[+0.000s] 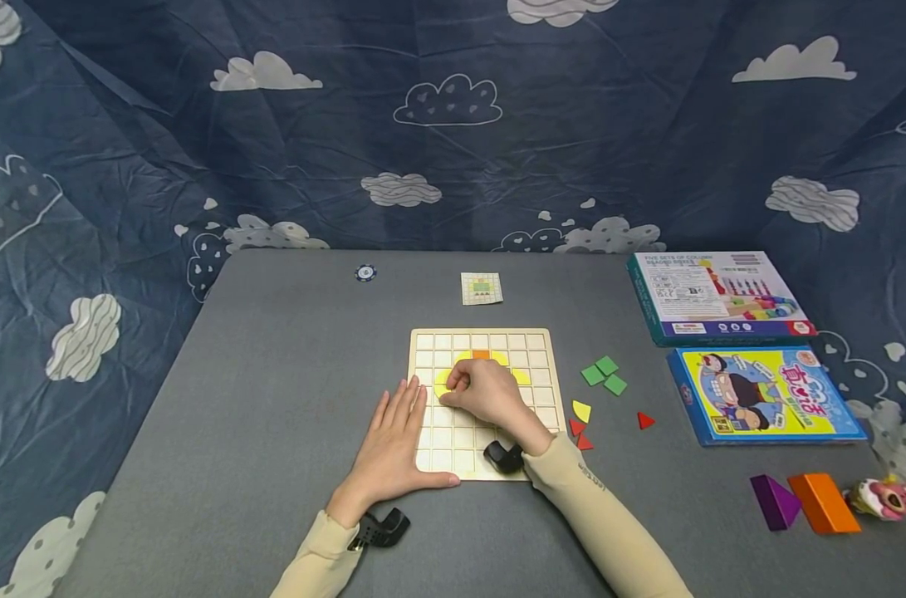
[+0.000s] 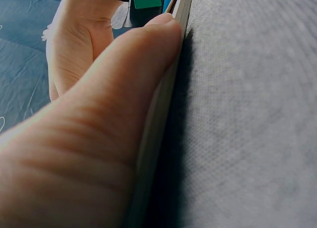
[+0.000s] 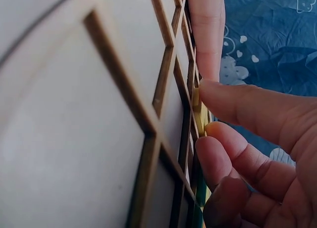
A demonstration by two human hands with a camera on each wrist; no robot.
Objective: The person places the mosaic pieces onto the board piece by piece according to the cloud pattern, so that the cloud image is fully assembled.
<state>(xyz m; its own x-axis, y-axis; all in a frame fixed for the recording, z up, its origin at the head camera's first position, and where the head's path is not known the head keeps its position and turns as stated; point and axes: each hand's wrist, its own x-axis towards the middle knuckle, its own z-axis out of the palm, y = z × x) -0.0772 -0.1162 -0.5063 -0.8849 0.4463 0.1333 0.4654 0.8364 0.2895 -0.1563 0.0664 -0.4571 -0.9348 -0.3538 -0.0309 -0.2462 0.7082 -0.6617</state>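
Observation:
A pale wooden grid board lies on the grey table. Yellow pieces and an orange piece sit in its upper cells. My right hand rests on the board, its fingertips pinching a yellow piece in a cell at the left of the pattern; the piece's edge shows in the right wrist view. My left hand lies flat with straight fingers on the board's left edge, its thumb along the board's front rim.
Loose pieces lie right of the board: green squares, a yellow piece, red triangles. A pattern card and a small round token lie further back. Two boxes, purple and orange blocks and a toy sit at the right.

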